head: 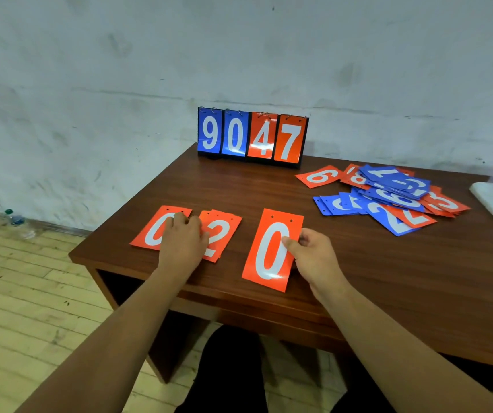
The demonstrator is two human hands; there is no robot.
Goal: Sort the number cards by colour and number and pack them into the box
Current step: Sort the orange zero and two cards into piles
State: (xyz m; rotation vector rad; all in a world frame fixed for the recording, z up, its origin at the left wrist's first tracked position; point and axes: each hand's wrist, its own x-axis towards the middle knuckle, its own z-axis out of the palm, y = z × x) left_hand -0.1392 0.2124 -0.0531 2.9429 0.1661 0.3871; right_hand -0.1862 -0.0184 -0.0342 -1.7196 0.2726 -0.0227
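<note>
left hand [184, 236] rests palm-down, gripping nothing, on orange 2 cards [223, 231]; right hand [314, 254] pinches orange 0 card [269, 251].

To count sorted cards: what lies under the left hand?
The left hand rests on an orange 0 card and an orange 2 stack, covering part of each; anything between them is hidden.

Scoreboard [252, 137] upright at table [358, 278] far edge, wall behind. Loose card pile [388, 198] on table, far right. Near edge, left to right: first 0 card [153, 231], 2 card stack [223, 234] just beside, second 0 card [270, 248]. Over first two, left hand [184, 239]; right hand [314, 254] pinches second 0 card's right edge.
</note>
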